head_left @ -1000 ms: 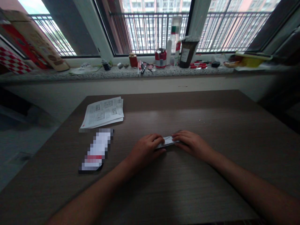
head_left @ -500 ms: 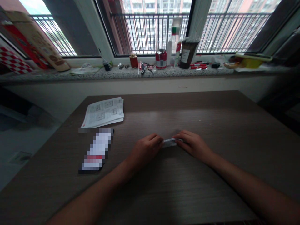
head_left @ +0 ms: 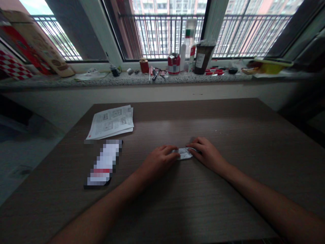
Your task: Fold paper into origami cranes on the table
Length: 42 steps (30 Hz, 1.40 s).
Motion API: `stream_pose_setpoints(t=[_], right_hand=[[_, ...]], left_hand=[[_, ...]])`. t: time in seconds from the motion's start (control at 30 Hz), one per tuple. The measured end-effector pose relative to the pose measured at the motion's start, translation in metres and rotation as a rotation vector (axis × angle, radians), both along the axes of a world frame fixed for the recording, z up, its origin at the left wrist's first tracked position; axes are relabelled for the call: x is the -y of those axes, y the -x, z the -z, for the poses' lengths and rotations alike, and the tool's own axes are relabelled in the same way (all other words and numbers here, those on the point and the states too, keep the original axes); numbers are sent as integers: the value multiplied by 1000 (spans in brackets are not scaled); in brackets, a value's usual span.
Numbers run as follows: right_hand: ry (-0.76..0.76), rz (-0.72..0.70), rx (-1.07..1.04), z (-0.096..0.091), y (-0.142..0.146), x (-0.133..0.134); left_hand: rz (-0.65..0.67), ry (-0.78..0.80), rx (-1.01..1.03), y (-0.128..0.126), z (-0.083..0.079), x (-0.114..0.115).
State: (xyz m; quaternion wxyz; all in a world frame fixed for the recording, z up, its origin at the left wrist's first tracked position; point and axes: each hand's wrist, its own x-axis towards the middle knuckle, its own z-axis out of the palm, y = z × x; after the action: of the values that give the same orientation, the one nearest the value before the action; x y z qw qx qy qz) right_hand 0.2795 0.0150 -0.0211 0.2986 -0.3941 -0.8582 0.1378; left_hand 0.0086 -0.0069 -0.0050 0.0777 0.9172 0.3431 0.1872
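Observation:
A small strip of folded paper (head_left: pixel 185 153), whitish with faint grey markings, lies low over the middle of the table between my hands. The fingers of my left hand (head_left: pixel 162 158) are closed on its left end. At the opposite end, the thumb and fingers of my right hand (head_left: pixel 205 150) grip the paper. My fingers cover both of its ends, and its broad upper face shows between them.
On the brown table (head_left: pixel 203 203), a smartphone (head_left: pixel 103 164) with a blurred screen lies left of my hands. Printed sheets (head_left: pixel 110 122) lie behind it. Along the windowsill (head_left: pixel 137 78) stand a red can (head_left: pixel 174 63), a clear bottle (head_left: pixel 188 51) and a dark cup (head_left: pixel 203 59).
The folded paper has tilted so that more of its flat face shows. My left fingers have stretched further over it, and my right hand has shifted slightly.

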Motion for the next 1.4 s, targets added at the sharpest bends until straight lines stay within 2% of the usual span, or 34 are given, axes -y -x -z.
stream_pose_setpoints(t=[0.1, 0.23, 0.37, 0.57, 0.73, 1.0, 1.4], right_hand=[[-6, 1, 8, 2, 0, 0], [-87, 16, 31, -4, 0, 2], [-141, -47, 79, -13, 0, 5], [-65, -193, 133, -17, 1, 12], [-2, -248, 170, -14, 2, 14], [37, -247, 120, -10, -1, 8], [8, -212, 78, -4, 4, 9]], left_hand=[[-4, 16, -14, -1, -1, 0], [-17, 4, -31, -2, -4, 3], [-41, -13, -46, -3, -8, 7], [-81, 27, -57, -4, -10, 10], [-80, 44, -31, -4, -6, 9], [-55, 45, -1, -1, -4, 4], [-16, 77, 43, 0, -2, 2]])
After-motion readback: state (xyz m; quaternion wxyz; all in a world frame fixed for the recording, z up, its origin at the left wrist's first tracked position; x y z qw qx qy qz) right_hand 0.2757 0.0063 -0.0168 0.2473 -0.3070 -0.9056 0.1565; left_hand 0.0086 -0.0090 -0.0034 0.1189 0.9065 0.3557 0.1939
